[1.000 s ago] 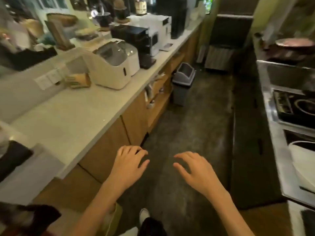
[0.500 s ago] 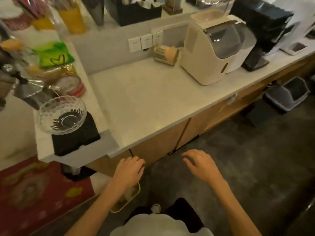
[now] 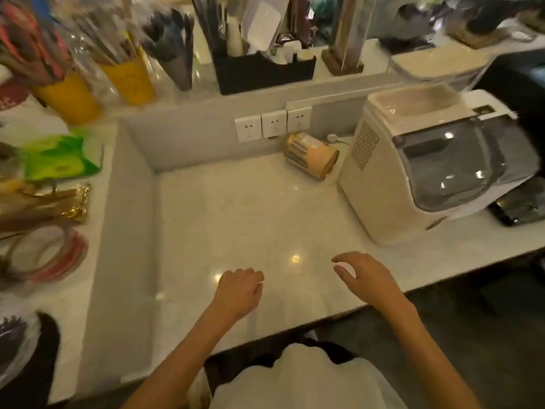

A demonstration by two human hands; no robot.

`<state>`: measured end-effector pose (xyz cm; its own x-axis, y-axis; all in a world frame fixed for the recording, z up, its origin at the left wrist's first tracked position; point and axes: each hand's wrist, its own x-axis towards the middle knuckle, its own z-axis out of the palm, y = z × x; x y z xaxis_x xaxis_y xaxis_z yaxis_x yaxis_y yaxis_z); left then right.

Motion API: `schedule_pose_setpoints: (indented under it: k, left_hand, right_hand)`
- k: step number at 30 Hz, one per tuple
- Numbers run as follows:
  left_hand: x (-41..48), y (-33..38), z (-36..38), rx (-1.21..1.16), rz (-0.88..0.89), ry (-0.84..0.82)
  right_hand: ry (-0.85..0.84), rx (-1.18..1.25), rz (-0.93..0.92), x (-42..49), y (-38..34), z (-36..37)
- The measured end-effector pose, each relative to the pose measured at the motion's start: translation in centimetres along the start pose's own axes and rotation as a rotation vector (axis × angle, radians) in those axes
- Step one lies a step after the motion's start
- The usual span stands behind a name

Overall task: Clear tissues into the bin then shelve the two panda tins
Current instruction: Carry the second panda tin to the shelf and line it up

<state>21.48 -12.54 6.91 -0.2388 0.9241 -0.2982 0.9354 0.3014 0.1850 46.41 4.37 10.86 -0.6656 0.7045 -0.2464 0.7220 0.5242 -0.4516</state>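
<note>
One round tin (image 3: 311, 159) with a gold rim and a pale striped label lies on its side at the back of the white counter (image 3: 236, 219), just under the wall sockets and left of the ice maker. My left hand (image 3: 240, 292) hovers over the counter's front part, fingers curled loosely, holding nothing. My right hand (image 3: 364, 280) is a little to the right, fingers spread and empty. Both hands are well short of the tin. No tissues, bin or second tin are in view.
A cream ice maker (image 3: 427, 163) stands at the right. Three wall sockets (image 3: 272, 124) sit on the grey back wall. The raised ledge holds yellow cups (image 3: 129, 81), a black organiser (image 3: 262, 72), and a green packet (image 3: 59, 157) at the left.
My view has swung left from the aisle and closed in on the counter. Both hands have moved forward from over the floor to above the counter's front part, still empty.
</note>
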Motion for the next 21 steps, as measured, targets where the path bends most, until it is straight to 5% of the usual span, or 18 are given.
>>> schedule_pose_setpoints:
  k: [2, 6, 12, 17, 21]
  left_hand:
    - [6.1, 1.6, -2.1, -0.071, -0.051, 0.024]
    - [17.1, 4.6, -5.8, -0.638, -0.299, 0.113]
    - [30.1, 7.0, -9.2, -1.345, -0.595, 0.042]
    - [35.6, 7.2, -10.7, -1.774, -0.681, -0.035]
    - [37.7, 7.9, -10.2, -1.883, -0.562, 0.011]
  right_hand:
    - [0.041, -0.013, -0.025, 5.4, 1.2, -4.0]
    - [0.111, 0.018, -0.089, 17.3, -0.4, -9.0]
    - [0.18, -0.008, 0.083, 33.6, -3.0, -10.1]
    - [0.104, 0.129, 0.221, 40.0, -0.8, -9.3]
    - [-0.013, 0.162, 0.243, 42.0, 0.4, -8.9]
